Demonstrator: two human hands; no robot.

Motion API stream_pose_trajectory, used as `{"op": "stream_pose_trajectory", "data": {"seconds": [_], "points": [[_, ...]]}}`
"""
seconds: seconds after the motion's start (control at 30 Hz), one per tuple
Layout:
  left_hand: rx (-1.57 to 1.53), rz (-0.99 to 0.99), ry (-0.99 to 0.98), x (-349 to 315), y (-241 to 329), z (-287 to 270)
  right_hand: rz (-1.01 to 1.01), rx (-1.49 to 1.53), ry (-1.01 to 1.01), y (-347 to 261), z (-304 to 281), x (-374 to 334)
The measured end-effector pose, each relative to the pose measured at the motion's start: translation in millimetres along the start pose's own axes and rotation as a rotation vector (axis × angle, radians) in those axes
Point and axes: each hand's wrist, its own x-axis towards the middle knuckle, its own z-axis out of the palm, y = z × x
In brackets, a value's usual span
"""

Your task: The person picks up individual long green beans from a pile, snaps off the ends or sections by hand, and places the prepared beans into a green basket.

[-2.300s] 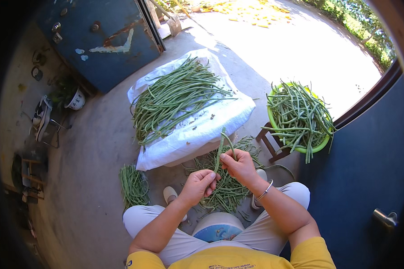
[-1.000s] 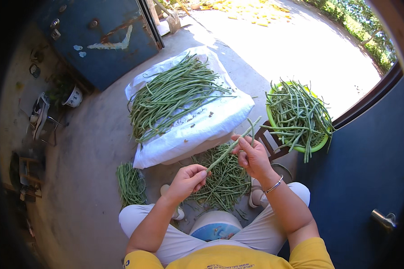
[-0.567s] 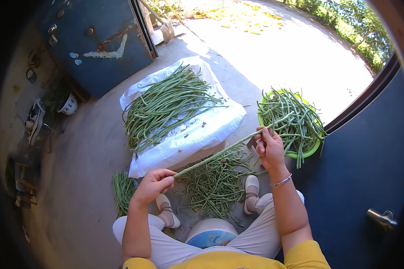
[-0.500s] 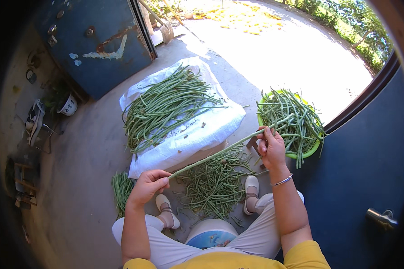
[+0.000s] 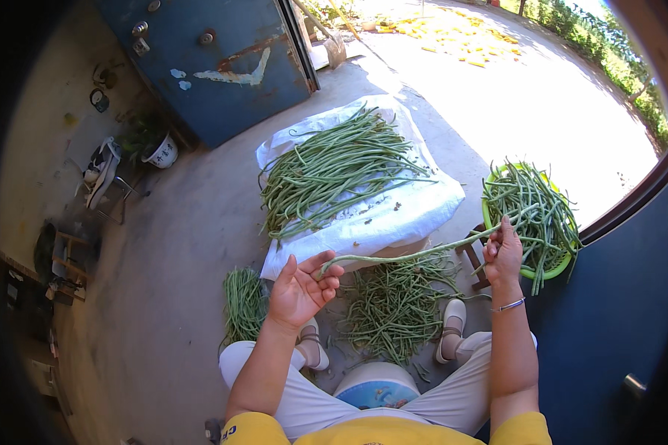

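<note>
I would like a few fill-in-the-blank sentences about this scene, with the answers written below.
The yardlong bean stretches between the left hand and the right hand; the palm facing up is the ____ one.
The bracelet is on the ____ wrist.
The sack under the long beans is ____ in colour.

Missing words: left; right; white.

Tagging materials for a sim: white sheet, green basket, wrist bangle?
White sheet: probably woven plastic, semi-matte; stiff-looking creases suggest it, cloth possible. Green basket: likely moulded plastic, smooth-looking; bright, uniform lime rim. Wrist bangle: seemingly polished metal; silvery glint.
</note>
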Motion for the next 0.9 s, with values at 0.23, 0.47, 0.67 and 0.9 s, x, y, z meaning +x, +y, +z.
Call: {"op": "stream_pose_trajectory", "data": {"seconds": [0.23, 0.47, 0.67, 0.9], "points": [[0.367, 0.137, 0.26, 5, -6, -1, -0.015, -0.034, 0.014, 1, 3, -1], [0.376, 0.256, 0.31, 9, -15, -7, -0.031, -0.044, 0.02, -2, -5, 4], [0.46, 0.31, 0.364, 7, -11, -13, -0.017, -0.03, 0.035, -4, -10, 8], [0.654, 0.429, 0.52, 6, -12, -4, -0.04, -0.051, 0.048, -3, -4, 1]]}}
